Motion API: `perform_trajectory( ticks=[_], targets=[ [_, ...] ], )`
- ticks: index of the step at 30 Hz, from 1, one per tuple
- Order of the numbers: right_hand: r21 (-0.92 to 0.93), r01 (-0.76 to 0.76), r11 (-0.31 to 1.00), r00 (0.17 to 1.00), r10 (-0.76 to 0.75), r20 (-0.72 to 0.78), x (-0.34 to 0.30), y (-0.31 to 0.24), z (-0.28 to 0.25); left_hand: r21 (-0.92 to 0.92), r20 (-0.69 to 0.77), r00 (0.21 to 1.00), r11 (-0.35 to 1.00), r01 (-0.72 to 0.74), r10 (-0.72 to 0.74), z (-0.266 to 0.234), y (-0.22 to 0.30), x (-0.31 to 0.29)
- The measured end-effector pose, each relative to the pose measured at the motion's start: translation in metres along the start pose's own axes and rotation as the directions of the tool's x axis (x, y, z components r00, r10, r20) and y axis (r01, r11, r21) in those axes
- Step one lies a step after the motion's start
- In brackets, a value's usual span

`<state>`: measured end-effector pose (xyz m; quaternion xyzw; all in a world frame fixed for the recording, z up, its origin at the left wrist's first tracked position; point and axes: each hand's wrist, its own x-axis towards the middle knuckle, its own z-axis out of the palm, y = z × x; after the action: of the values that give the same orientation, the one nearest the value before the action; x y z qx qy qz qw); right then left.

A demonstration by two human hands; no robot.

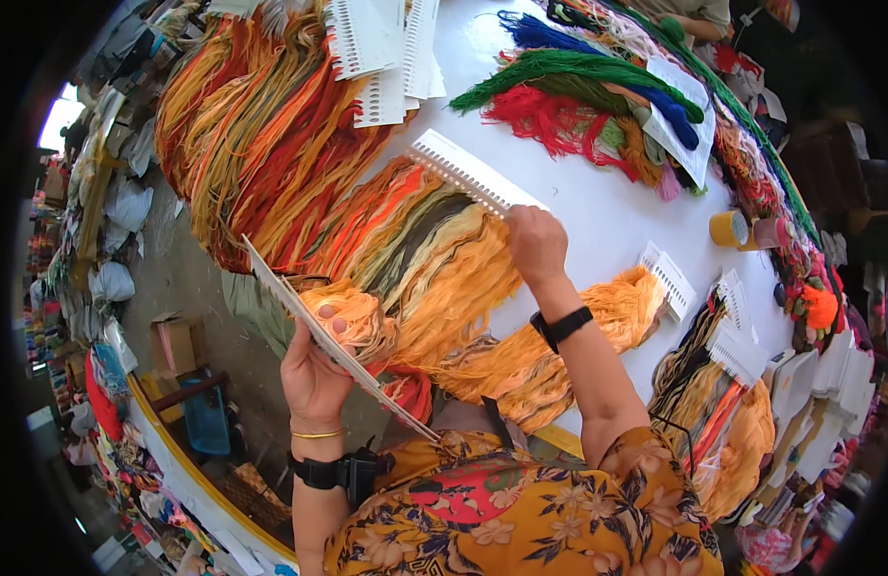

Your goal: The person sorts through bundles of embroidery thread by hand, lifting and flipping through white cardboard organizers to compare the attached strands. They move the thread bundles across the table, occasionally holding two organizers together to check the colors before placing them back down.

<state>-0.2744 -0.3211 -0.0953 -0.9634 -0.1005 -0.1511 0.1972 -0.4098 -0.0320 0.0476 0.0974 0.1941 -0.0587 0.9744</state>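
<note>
My left hand (pixel 312 379) is closed around a thin stiff board (pixel 367 379), seen nearly edge-on and tilted. Light orange threads (pixel 353 315) bunch against the board's far side, partly covering my fingers. Up and to the right, my right hand (pixel 537 245) is closed at the near right end of a white thread card (pixel 468 168) with a row of holes along one edge. Long embroidery threads (pixel 396 230) in red, orange, olive, black and cream hang from those holes, running down across the table edge toward my body. What exactly the right fingertips pinch is hidden.
The white table (pixel 578 211) carries more thread cards (pixel 377 43) with red and gold threads at the far left. Green, blue and red skeins (pixel 578 82) lie at the far right, near a yellow cup (pixel 727 228). More carded orange threads (pixel 617 302) lie right of my right forearm.
</note>
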Motion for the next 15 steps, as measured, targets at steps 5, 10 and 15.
perform_trajectory(
  ticks=[5, 10, 15],
  targets=[
    [0.168, -0.011, 0.986, 0.993, -0.009, 0.116, -0.006, -0.018, -0.011, 0.064, -0.049, 0.997, 0.996, 0.063, -0.06, -0.006, -0.008, 0.018],
    [0.1, -0.185, 0.978, 0.956, 0.155, 0.25, 0.022, 0.038, 0.014, 0.098, -0.051, 0.993, 0.989, 0.111, -0.106, -0.007, -0.014, 0.025],
    [0.035, -0.319, 0.947, 0.803, 0.251, 0.541, 0.033, 0.031, 0.008, 0.091, -0.039, 0.996, 0.992, 0.084, -0.081, -0.013, -0.008, 0.023]
  ],
)
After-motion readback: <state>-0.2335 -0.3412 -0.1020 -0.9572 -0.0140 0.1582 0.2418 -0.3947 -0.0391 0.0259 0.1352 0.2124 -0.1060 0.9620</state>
